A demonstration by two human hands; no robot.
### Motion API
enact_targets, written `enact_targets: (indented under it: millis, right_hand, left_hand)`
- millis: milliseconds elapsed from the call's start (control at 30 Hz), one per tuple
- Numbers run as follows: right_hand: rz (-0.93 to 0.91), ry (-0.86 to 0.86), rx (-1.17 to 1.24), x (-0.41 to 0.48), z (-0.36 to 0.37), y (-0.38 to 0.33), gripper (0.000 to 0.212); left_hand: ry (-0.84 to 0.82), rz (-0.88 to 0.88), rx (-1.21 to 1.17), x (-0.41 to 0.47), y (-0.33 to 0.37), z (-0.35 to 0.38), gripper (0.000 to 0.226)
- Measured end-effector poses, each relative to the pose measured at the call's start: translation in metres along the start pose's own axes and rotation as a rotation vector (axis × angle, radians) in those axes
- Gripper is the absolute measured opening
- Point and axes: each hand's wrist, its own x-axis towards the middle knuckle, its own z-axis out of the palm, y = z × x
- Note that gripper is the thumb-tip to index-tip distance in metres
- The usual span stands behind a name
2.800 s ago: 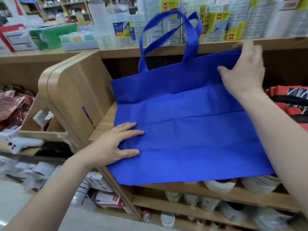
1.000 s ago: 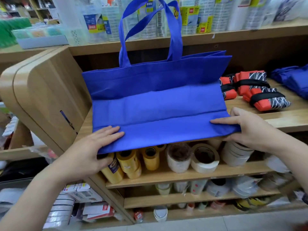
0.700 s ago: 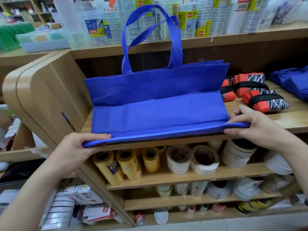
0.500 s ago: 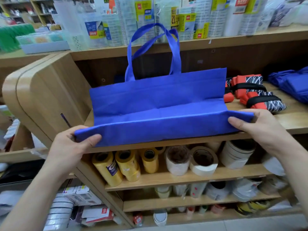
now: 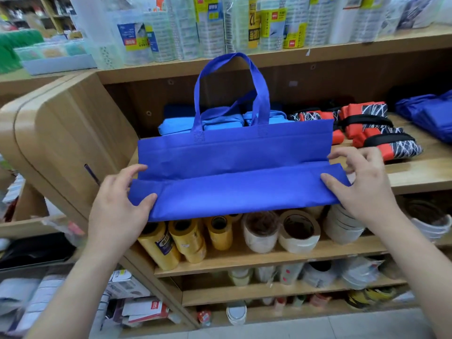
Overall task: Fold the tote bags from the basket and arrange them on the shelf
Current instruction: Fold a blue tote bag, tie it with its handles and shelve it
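A royal-blue tote bag [image 5: 234,162] lies across the front of the wooden shelf [image 5: 415,171], its bottom part folded up into a flat band and its two handles [image 5: 230,89] standing up at the back. My left hand [image 5: 119,204] pinches the folded band's left end, thumb on top. My right hand [image 5: 359,182] pinches the right end the same way. Behind the bag lie folded light-blue bags [image 5: 176,124].
Orange, black and white folded bags [image 5: 371,130] sit to the right on the same shelf, with dark-blue bags [image 5: 430,113] at the far right. Tape rolls [image 5: 298,231] and yellow rolls [image 5: 181,241] fill the shelf below. A curved wooden end panel [image 5: 61,143] stands on the left.
Both hands lifted the bag's front edge off the shelf and folded it up and back, leaving a narrower band. The handles have sunk lower against the shelf back.
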Motion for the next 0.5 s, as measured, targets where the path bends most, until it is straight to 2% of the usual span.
enact_targets:
  millis: [67,100,167,233,267,300,367,500]
  right_hand:
    - [-0.157,-0.06,-0.034,0.004,0.001,0.007,0.022]
    - [-0.215,-0.131,-0.025,0.005,0.001,0.01,0.018]
    - [-0.169,-0.315,0.04,0.005,-0.007,0.009,0.016]
    - [-0.146,-0.52,-0.008,0.006,-0.017,0.009,0.056]
    - [-0.17,-0.584,-0.082,0.006,-0.023,0.009,0.073]
    - [-0.193,-0.617,-0.122,0.007,-0.025,0.011,0.078]
    - [-0.197,-0.612,-0.06,0.008,-0.03,0.012,0.065]
    - [-0.013,-0.543,0.2,0.011,-0.041,0.017,0.055]
  left_hand:
    - [-0.035,0.235,0.116,0.004,-0.008,0.001,0.035]
    - [-0.107,0.334,0.124,0.005,-0.012,0.001,0.029]
    - [-0.364,0.319,0.017,0.005,-0.017,-0.004,0.031]
    - [-0.578,0.268,-0.001,0.003,-0.021,-0.009,0.067]
    - [-0.594,0.274,0.041,0.003,-0.023,-0.011,0.076]
    - [-0.572,0.277,0.033,0.003,-0.027,-0.011,0.076]
    - [-0.464,0.212,-0.102,0.004,-0.031,-0.016,0.069]
    - [-0.352,-0.015,-0.338,0.003,-0.028,-0.021,0.048]
